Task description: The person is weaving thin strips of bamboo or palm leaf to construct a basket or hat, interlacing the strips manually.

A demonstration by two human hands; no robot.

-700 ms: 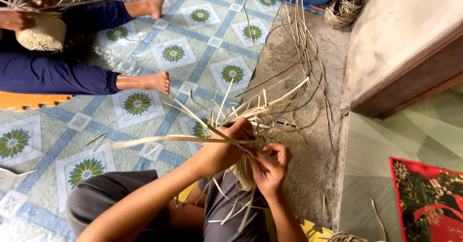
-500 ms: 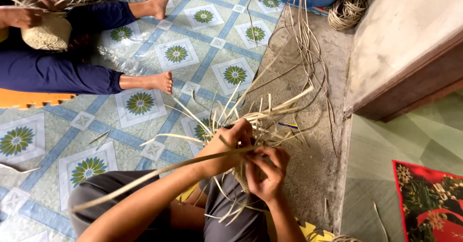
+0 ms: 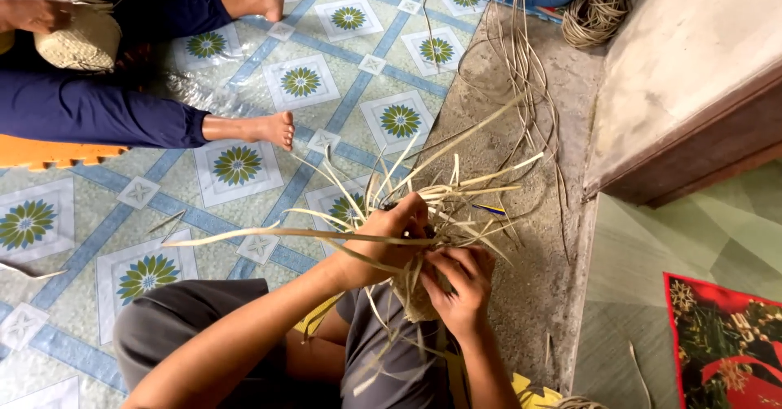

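Blue-and-white patterned floor mat (image 3: 244, 107) with green flower medallions covers most of the ground, giving way on one side to a bare concrete strip (image 3: 521, 238) beside a low wall (image 3: 692, 59). At the middle of the view the person's left hand (image 3: 387, 242) and right hand (image 3: 460, 291) close together on a small half-woven straw basket (image 3: 419, 295), the fingers wrapped tight around its woven body and the loose strands. Pale straw strips (image 3: 456, 189) fan out above and to both sides of the grip, and one long strip (image 3: 269, 234) runs out level from under the left hand, away from the wall. Below the grip lie the person's grey trousers (image 3: 195, 327). Well beyond the grip, another person in dark blue trousers (image 3: 90, 107) sits barefoot, with a round woven basket (image 3: 77, 38) on the lap. A coil of straw (image 3: 599, 10) rests far above the grip, near the wall.
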